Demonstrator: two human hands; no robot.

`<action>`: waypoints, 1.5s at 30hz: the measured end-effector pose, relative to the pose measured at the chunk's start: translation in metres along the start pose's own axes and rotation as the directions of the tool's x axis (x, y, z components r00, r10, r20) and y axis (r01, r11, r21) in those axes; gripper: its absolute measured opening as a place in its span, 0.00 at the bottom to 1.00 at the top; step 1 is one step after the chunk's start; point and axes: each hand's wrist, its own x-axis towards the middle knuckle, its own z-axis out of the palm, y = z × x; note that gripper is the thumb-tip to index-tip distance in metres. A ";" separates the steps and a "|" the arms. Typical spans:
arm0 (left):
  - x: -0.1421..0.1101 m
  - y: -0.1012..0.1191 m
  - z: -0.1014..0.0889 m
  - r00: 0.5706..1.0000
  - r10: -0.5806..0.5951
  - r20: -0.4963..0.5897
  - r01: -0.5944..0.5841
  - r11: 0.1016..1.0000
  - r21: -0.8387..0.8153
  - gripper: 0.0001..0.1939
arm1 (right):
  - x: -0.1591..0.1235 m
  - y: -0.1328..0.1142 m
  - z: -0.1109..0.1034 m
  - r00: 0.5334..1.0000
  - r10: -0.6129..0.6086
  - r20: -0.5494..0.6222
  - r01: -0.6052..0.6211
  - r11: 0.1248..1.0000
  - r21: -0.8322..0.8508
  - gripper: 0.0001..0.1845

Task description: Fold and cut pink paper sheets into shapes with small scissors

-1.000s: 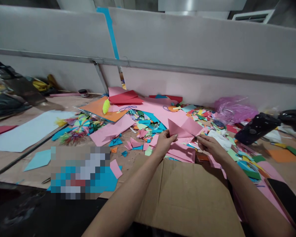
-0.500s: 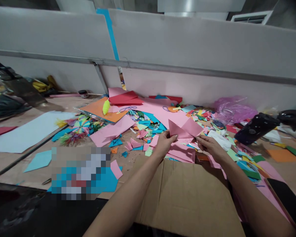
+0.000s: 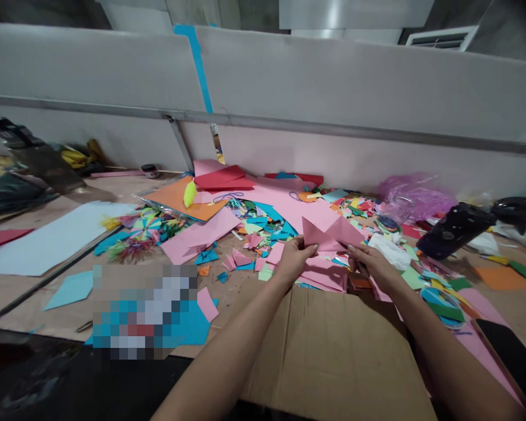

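Between my two hands is a piece of pink paper (image 3: 331,235), folded so that two pointed corners stand up with a V-shaped dip between them. My left hand (image 3: 298,257) pinches its lower left end, thumb on the near side. At the lower right end, my right hand (image 3: 366,262) grips it between thumb and fingers. Just below lies a stack of pink paper pieces (image 3: 322,275) on the table. A sheet of brown cardboard (image 3: 337,351) lies nearest me, under my forearms.
Colourful paper scraps (image 3: 263,225) cover the table's middle. A dark bottle (image 3: 456,229) lies at the right, near a purple plastic bag (image 3: 416,196). A phone (image 3: 504,356) rests at the right front, beside a tape roll (image 3: 442,307). A pale partition (image 3: 355,82) rises behind.
The pink paper's right corner has tilted outward and its dip looks wider. Both hands still hold it, almost in the same place. The whole view has shifted slightly.
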 end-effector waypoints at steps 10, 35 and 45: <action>-0.002 -0.010 0.001 0.999 -0.025 0.030 0.023 0.998 0.053 0.19 | 0.000 0.002 0.004 1.000 -0.018 0.015 0.017 0.998 0.054 0.28; -0.008 0.001 0.007 0.996 -0.067 0.066 0.062 0.996 0.065 0.14 | 0.001 0.008 0.003 0.997 -0.082 -0.015 0.082 0.997 -0.016 0.28; -0.007 -0.001 0.005 0.990 -0.113 0.086 0.105 0.989 0.100 0.15 | 0.000 0.010 0.007 0.991 -0.096 -0.098 0.099 0.995 0.025 0.22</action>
